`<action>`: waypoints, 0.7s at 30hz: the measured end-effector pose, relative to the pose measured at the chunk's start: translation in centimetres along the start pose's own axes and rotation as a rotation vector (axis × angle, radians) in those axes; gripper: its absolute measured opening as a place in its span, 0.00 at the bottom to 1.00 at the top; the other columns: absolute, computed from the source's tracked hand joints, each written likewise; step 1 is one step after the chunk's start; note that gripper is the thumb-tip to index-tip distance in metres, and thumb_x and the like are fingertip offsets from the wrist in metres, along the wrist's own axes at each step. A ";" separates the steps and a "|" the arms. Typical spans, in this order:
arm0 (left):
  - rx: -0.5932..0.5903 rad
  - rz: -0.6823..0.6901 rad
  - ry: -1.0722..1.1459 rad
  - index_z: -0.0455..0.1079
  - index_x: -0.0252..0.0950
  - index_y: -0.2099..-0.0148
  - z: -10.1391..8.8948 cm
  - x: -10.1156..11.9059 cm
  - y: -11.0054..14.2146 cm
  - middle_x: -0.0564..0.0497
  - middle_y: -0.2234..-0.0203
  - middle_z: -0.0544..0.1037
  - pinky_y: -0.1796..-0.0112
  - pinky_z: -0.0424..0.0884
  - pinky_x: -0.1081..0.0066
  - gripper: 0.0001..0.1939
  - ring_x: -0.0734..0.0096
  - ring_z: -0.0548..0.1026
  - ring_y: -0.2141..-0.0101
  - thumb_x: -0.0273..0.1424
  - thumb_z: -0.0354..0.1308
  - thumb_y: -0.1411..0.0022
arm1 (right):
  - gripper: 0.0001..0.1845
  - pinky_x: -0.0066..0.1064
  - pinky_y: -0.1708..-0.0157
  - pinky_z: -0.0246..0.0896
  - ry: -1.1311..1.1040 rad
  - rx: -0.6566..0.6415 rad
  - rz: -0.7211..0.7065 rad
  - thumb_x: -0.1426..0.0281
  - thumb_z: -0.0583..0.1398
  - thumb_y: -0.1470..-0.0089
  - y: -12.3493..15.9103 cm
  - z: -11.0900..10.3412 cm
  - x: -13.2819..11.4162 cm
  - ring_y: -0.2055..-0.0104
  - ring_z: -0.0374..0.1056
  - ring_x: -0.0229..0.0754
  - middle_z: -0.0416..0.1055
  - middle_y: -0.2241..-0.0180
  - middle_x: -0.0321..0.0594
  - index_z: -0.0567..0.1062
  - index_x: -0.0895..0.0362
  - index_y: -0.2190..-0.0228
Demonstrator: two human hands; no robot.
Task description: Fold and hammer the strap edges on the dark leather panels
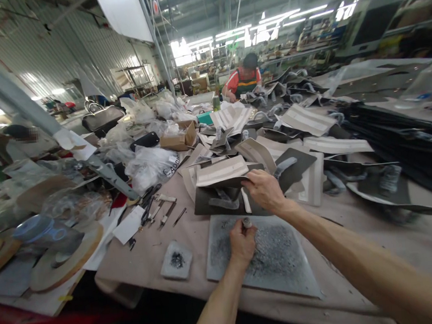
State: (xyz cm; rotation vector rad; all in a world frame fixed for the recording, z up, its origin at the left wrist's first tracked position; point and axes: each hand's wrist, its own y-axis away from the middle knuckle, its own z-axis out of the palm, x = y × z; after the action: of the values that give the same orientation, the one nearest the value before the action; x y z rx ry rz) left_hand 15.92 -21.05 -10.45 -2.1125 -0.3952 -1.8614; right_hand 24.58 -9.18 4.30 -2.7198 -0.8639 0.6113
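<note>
Left hand [242, 242] grips a small cylinder [246, 222], long axis upright.

Your bare left hand [242, 242] curls closed, fingertips pinched together; your bare right hand [265, 190] stretches forward, palm down, fingers extended.

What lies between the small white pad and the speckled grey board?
Between the small white pad and the speckled grey board, the beige table covering is bare, as the head view shows.
</note>
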 end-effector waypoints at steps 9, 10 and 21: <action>0.001 0.038 0.028 0.72 0.34 0.63 0.0 -1.1 -0.2 0.53 0.73 0.75 0.65 0.66 0.74 0.08 0.71 0.71 0.70 0.33 0.62 0.43 | 0.22 0.31 0.71 0.54 -0.611 0.231 0.402 0.52 0.55 0.43 10.6 1.0 3.1 0.73 0.62 0.40 0.68 0.78 0.35 0.74 0.56 0.76; 0.021 0.038 0.037 0.72 0.34 0.64 0.0 -1.3 -0.3 0.54 0.73 0.75 0.66 0.67 0.74 0.08 0.71 0.71 0.70 0.33 0.62 0.43 | 0.22 0.31 0.71 0.54 -0.625 0.295 0.450 0.52 0.55 0.43 10.8 0.9 3.0 0.73 0.61 0.40 0.67 0.78 0.35 0.74 0.56 0.76; 0.205 -0.103 0.302 0.71 0.34 0.65 -0.1 -1.6 -1.7 0.51 0.73 0.80 0.65 0.74 0.71 0.15 0.67 0.79 0.69 0.39 0.67 0.47 | 0.24 0.31 0.80 0.64 -1.290 0.307 1.227 0.56 0.71 0.65 22.8 2.2 1.3 0.75 0.70 0.43 0.78 0.73 0.41 0.78 0.60 0.68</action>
State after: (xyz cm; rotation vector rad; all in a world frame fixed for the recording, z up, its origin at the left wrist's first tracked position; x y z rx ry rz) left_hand 15.03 -19.57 -11.92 -1.6756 -0.6013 -2.0588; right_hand 35.91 -26.54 -5.54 -1.9882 0.9199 2.4796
